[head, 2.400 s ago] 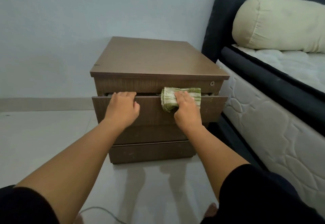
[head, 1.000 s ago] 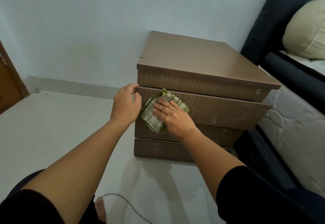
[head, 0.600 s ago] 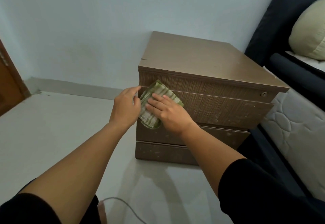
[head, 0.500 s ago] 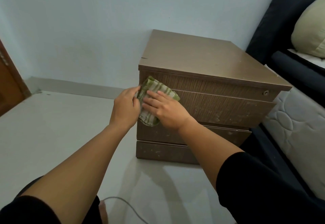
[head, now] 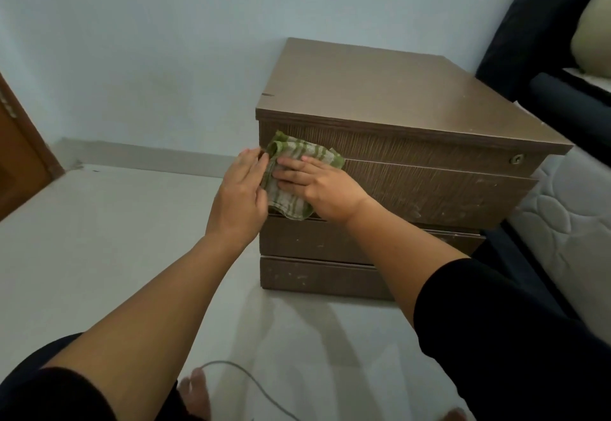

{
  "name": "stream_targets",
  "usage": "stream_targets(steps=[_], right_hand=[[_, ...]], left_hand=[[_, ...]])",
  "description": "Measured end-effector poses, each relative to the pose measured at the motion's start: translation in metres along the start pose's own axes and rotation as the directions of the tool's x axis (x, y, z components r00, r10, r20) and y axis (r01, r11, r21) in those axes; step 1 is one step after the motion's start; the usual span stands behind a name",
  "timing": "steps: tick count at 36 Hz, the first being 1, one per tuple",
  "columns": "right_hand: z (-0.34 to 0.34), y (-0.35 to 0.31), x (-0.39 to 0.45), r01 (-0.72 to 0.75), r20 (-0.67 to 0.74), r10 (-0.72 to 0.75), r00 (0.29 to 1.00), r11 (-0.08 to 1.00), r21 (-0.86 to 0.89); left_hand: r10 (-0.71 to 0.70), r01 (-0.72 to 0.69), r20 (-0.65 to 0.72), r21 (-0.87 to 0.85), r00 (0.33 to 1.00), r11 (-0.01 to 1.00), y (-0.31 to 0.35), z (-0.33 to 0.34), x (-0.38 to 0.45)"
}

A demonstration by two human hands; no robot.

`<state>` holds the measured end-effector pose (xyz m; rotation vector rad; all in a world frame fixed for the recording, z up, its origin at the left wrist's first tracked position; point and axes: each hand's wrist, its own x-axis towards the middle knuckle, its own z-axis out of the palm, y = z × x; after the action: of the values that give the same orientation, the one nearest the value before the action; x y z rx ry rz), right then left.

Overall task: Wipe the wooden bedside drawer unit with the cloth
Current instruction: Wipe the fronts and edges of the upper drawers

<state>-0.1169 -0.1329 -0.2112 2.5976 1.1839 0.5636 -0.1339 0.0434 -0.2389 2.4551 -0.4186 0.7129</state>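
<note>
The brown wooden drawer unit [head: 413, 169] stands on the floor against the wall, its drawer fronts facing me. A green-and-white striped cloth [head: 299, 153] lies flat against the left end of the upper drawer fronts. My right hand [head: 317, 186] presses the cloth to the wood with straight fingers. My left hand [head: 241, 199] sits at the unit's left front corner, fingers straight, its fingertips touching the cloth's left edge. The second drawer front stands slightly out from the ones below.
A bed with a white quilted mattress [head: 568, 222], dark frame [head: 542, 14] and cream bolster [head: 591, 40] stands close on the right. A brown door [head: 16, 156] is at the far left. A grey cable [head: 244, 384] lies on the pale floor near my feet.
The cloth and my right hand have slid left and upward along the drawer fronts to the left corner. My left hand has stayed at that corner. The view has swung left.
</note>
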Motion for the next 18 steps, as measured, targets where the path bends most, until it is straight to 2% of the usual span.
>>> stream_targets(steps=[5, 18], right_hand=[[-0.001, 0.011, -0.018, -0.016, 0.028, 0.016, 0.999, 1.0, -0.003], [-0.003, 0.044, -0.097, -0.098, 0.041, 0.099, 0.994, 0.995, -0.023]], left_hand=[[0.131, -0.135, 0.075, 0.064, 0.989, 0.989, 0.005, 0.004, 0.0], [0.218, -0.242, 0.175, 0.133, 0.96, 0.961, 0.046, 0.025, 0.005]])
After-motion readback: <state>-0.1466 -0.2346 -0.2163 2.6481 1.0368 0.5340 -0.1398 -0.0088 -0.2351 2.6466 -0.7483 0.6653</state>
